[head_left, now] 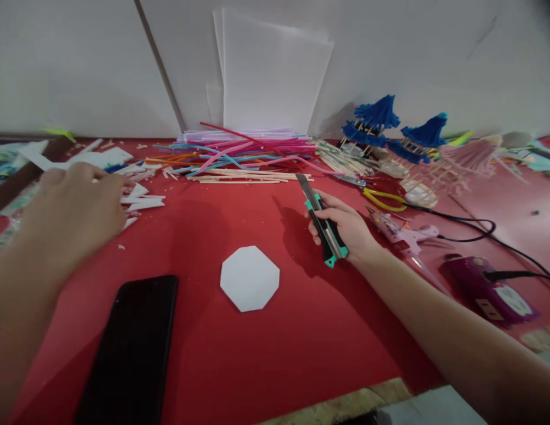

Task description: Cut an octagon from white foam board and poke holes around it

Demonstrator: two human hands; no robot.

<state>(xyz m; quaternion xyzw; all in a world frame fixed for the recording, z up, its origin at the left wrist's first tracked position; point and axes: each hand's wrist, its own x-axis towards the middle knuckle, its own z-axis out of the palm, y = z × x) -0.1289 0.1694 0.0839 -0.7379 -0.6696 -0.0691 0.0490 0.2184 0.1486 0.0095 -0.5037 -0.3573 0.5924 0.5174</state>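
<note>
The right hand (352,230) has its fingers round a utility knife (328,236); whether the left hand (77,215), by white scraps (146,203), grips any, I cannot tell. The 8-sided white card (250,278), flat on the worktop (239,366), should be light, creasable: pinch 2 opposite edges.

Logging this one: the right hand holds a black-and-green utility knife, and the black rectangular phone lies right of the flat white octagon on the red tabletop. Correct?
Not quite: the black rectangular phone lies left of the flat white octagon on the red tabletop, as the head view shows. The right hand does hold the black-and-green utility knife.
</note>
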